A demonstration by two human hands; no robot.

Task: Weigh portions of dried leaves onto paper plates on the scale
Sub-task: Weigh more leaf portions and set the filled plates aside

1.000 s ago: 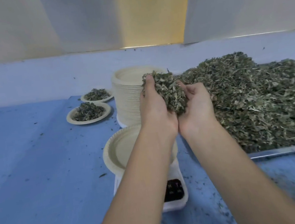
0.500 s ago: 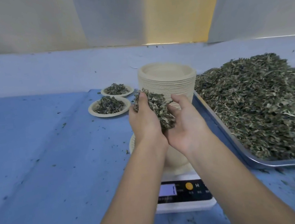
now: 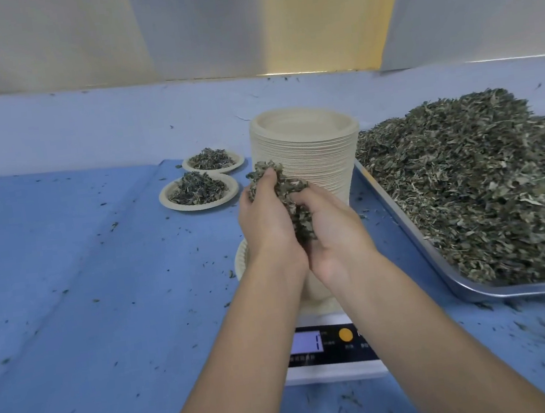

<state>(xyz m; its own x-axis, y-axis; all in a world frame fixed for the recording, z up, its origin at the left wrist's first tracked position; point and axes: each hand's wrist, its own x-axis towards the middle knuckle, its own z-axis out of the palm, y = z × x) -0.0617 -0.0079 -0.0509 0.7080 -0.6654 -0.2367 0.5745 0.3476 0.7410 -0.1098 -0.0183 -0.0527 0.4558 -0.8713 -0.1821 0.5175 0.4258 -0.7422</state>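
Note:
My left hand and my right hand are cupped together around a clump of dried leaves. They hover over a paper plate that sits on the white scale. My arms hide most of that plate and part of the scale's lit display. A big heap of dried leaves fills a metal tray to the right.
A tall stack of paper plates stands just behind my hands. Two filled paper plates lie further left on the blue table cover. Leaf crumbs are scattered over the cover.
My cupped hands carried the leaf clump from beside the tray's heap leftwards and down over the plate on the scale, and the view swung right.

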